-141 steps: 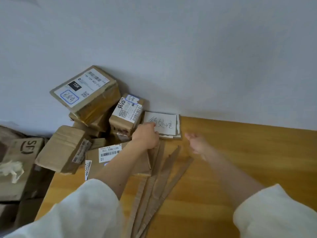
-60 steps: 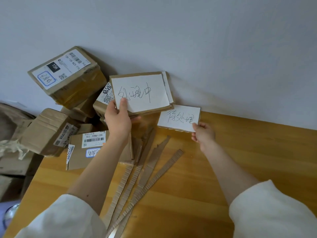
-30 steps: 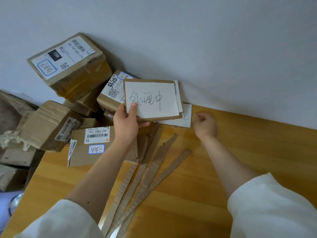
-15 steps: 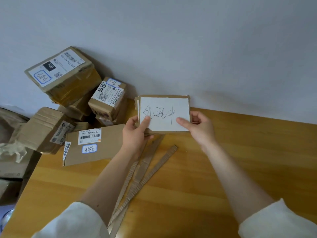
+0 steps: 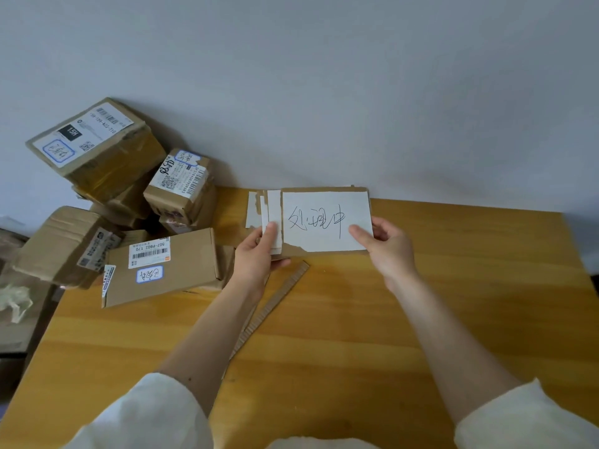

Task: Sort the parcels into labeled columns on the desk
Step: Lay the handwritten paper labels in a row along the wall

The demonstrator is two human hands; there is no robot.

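Note:
Both hands hold cardboard label cards over the back of the wooden desk. My right hand pinches the top label card, white paper with handwritten characters, by its right edge. My left hand grips the other label cards, which fan out to the left under the top one. A heap of brown parcels sits at the desk's back left: a big tilted parcel, a small upright parcel, a flat parcel lying nearest my left hand, and another parcel at the left edge.
Cardboard strips lie on the desk beneath my left forearm. A grey wall closes the desk's far side. More boxes and crumpled paper lie off the desk's left edge. Bare wood stretches to the right.
My left hand lifted the stack of label cards. My right hand set one card down by the wall, then took the top card's right edge and slid it rightwards off the rest.

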